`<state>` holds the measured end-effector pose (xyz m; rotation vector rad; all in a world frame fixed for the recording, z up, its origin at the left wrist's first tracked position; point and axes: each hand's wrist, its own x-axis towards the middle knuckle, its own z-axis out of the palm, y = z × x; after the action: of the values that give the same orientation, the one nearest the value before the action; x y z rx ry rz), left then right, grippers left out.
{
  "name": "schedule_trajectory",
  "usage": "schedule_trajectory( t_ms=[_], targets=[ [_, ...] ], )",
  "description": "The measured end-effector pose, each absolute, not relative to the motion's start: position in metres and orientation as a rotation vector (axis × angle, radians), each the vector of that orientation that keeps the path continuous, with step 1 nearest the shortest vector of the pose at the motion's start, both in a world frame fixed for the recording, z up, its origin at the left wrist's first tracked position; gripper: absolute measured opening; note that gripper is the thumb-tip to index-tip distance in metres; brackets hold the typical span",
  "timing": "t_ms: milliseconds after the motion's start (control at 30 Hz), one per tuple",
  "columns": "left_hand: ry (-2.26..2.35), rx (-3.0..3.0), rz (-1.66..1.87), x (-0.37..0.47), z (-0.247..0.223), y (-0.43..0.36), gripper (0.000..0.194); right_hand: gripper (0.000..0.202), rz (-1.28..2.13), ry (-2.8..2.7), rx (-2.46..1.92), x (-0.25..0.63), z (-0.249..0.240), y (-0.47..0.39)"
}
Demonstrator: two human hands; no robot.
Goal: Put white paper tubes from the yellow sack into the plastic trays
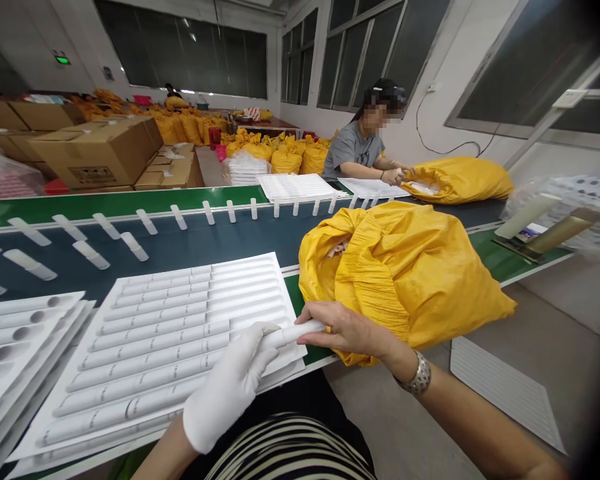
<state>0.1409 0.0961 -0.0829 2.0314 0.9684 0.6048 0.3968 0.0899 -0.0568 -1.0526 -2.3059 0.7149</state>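
Observation:
My left hand (230,383), in a white glove, is closed around one end of a short white tube (287,335). The bare fingers of my right hand (350,330) pinch the tube's other end. Both hands are above the near right corner of a white molded tray (253,283), whose grooves hold rows of white tubes with small dark print (145,363). Grooves at its right end show no tubes. Just beyond my right hand lies a yellow woven sack (420,267), its mouth open to the left with small pale pieces inside.
Several white tubes stand or lie on the dark conveyor belt (180,247). Stacked trays (15,360) are at left. Across the belt, a co-worker (357,150) reaches into another yellow sack (465,180). Cardboard boxes (100,150) stand behind; a white tray (503,387) lies on the floor.

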Motion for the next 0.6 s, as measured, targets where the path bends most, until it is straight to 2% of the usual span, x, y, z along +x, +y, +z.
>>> schedule_trajectory(
  t_ms=[233,367,533,600],
  targets=[
    [0.878,2.245,0.777,0.146,-0.102,0.091,0.030,0.027,0.835,-2.259,-1.090,0.381,-0.071,0.091],
    [0.933,2.356,0.680,0.152,-0.099,0.100,0.029,0.031,0.872,-2.307,-1.126,0.373,-0.072,0.097],
    [1.216,2.463,0.493,0.149,-0.082,0.156,0.016,0.051,0.958,-2.317,-1.299,0.379,-0.049,0.120],
    [1.370,2.342,0.577,0.130,-0.074,0.197,0.021,0.046,0.841,-2.230,-1.417,0.399,-0.045,0.136]
  ],
)
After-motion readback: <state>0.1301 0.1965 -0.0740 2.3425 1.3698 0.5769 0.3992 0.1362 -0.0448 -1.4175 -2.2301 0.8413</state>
